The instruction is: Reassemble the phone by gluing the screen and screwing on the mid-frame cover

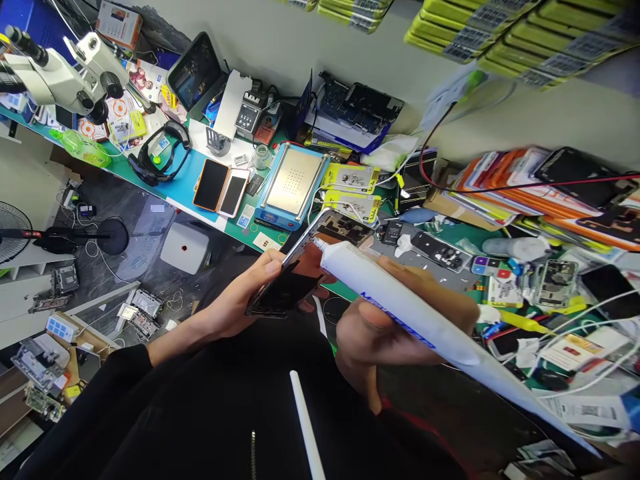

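My left hand [240, 300] is closed around a dark phone [287, 283], held tilted with its edge turned up. My right hand [395, 327] grips a long white tube with blue lettering [400, 310]. The tube's nozzle [320, 245] touches the phone's upper edge near its top corner. Both forearms wear black sleeves. A white rod [305, 427] lies across my lap below the hands.
A green workbench [245, 233] carries a heating plate [293, 181], two phones [220, 188], yellow packets [350, 180], a headband magnifier [163, 153], a microscope [60, 70], a tablet [195, 70] and loose parts. Boxes and cables crowd the right side. The floor at left has a fan [13, 237].
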Demonstrator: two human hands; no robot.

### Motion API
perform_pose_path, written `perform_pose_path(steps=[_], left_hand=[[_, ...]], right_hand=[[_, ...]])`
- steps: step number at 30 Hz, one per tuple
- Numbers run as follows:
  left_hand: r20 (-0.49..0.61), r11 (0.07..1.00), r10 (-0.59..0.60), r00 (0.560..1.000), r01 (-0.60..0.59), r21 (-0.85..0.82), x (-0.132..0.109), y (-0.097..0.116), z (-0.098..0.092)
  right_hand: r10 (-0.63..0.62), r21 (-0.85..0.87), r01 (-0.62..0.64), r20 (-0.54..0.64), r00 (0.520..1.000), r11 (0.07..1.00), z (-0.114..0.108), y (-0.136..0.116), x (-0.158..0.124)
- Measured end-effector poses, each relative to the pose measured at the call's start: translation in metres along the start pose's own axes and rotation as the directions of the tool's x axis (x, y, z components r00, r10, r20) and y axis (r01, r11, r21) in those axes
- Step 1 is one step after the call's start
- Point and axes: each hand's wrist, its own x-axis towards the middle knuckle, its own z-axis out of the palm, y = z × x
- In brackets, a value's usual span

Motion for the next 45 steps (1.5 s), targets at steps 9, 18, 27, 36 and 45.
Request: perform_pose_path(steps=[9, 18, 27, 36, 45], left_hand=[[-0.016, 1.000, -0.010, 1.000, 0.010, -0.023, 0.002, -0.002, 0.001], [-0.053, 0.999, -0.024, 0.998, 0.023, -0.023, 0.003, -0.006, 0.001], [-0.048, 1.000, -0.022, 0.999, 0.021, -0.009, 0.006, -0.005, 0.004], [-0.035, 1.000, -0.020, 0.999, 0.019, -0.022, 0.008, -0.005, 0.007], [-0.034, 0.998, -0.035, 0.999, 0.033, -0.049, 0.010, -0.005, 0.005]], right_hand=[[0.091, -0.027, -0.090, 0.061, 0.994, 0.996, -0.007, -0.004, -0.004], [0.089, -0.042, -0.088, 0.026, 0.996, 0.995, -0.004, -0.003, 0.002], [0.078, -0.059, -0.076, 0.021, 0.997, 0.995, -0.006, 0.000, 0.001], [0.058, -0.055, -0.056, 0.028, 0.998, 0.997, -0.009, 0.005, 0.002], [0.084, -0.022, -0.083, 0.060, 0.995, 0.996, -0.011, 0.001, -0.001]])
